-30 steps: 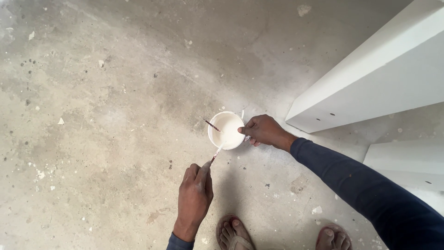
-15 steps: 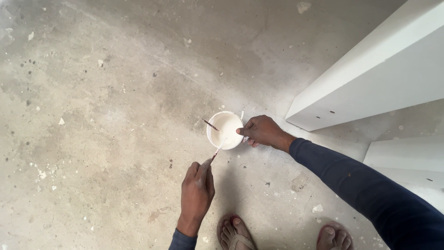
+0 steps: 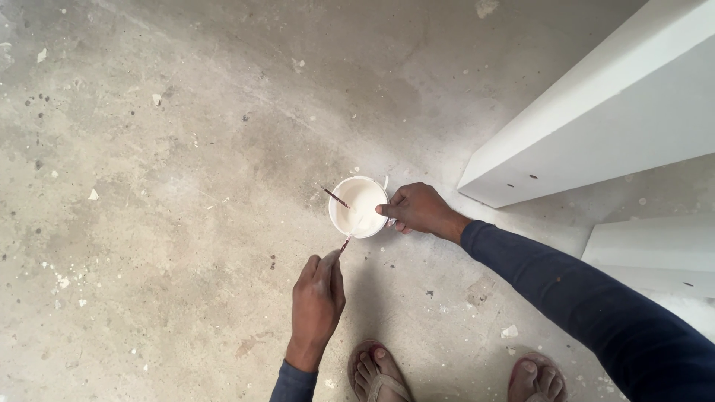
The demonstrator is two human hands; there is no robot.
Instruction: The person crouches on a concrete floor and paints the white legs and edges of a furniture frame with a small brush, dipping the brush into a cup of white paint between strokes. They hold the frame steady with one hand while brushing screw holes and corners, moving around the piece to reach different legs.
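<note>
Two hands at work: right hand point(image 3: 418, 209) gripping white cup point(image 3: 359, 206) by its rim, mid-floor; left hand point(image 3: 317, 298) pinching thin stick point(image 3: 345, 243) dipped inside; apparently mid-stirring; steady cup needed.

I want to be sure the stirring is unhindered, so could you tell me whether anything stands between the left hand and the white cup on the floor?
Nothing visible does. The left hand holds a thin stick that reaches straight into the white cup, with only bare concrete floor beneath. The right hand grips the cup's far side.
</note>
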